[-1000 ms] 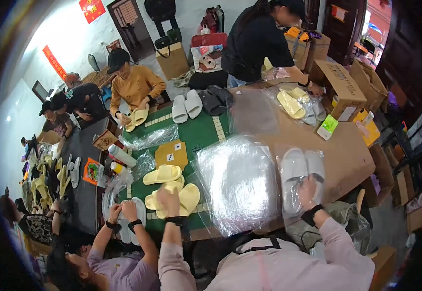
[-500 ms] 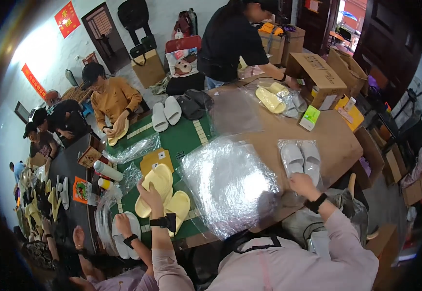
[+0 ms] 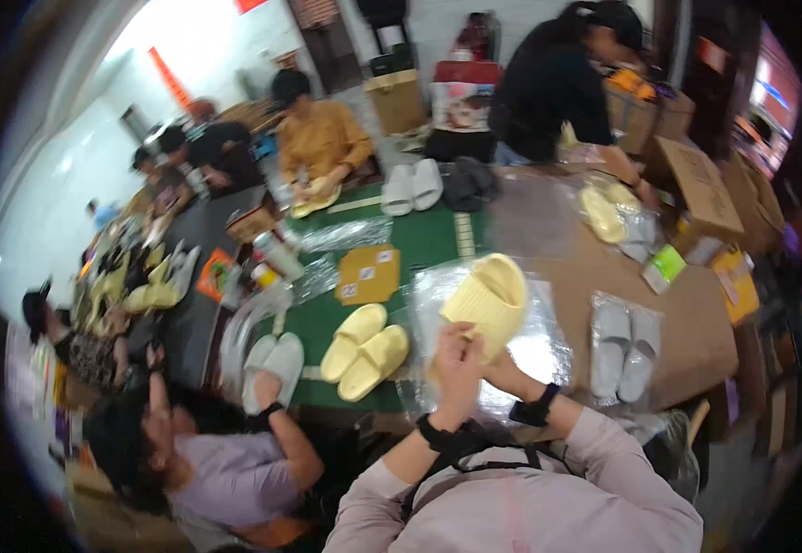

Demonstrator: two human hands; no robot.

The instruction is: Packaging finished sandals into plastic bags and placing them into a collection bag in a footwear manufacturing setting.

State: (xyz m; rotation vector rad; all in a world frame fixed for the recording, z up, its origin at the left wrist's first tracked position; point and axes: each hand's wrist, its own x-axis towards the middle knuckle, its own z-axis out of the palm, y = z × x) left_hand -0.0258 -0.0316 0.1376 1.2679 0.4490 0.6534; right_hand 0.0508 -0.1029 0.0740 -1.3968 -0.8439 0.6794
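Note:
In front of me, over the clear plastic bags [image 3: 544, 323], I hold a yellow slipper [image 3: 491, 297] tilted up, its ribbed sole and strap partly showing. My left hand [image 3: 459, 359] is closed round its lower end. Against the same end is my right hand [image 3: 509, 376], its fingers curled and partly hidden by the slipper. Whether a second slipper sits behind it I cannot tell. To the left, a pair of yellow slippers [image 3: 365, 352] lies on the green mat [image 3: 327, 382]. Grey slippers in a clear bag [image 3: 624, 348] lie to the right on the brown tabletop [image 3: 696, 336].
At the left, a co-worker's hand [image 3: 265, 389] touches light grey slippers [image 3: 277, 364]. Across the table are white slippers [image 3: 412, 189], dark slippers [image 3: 470, 184] and bagged yellow slippers [image 3: 604, 212]. Cardboard boxes [image 3: 701, 189] stand at far right; a yellow card [image 3: 367, 276] lies mid-mat.
My left hand has carried yellow footwear from the mat to the middle. My right hand has let go of the bagged grey slippers and joined it. The view has shifted.

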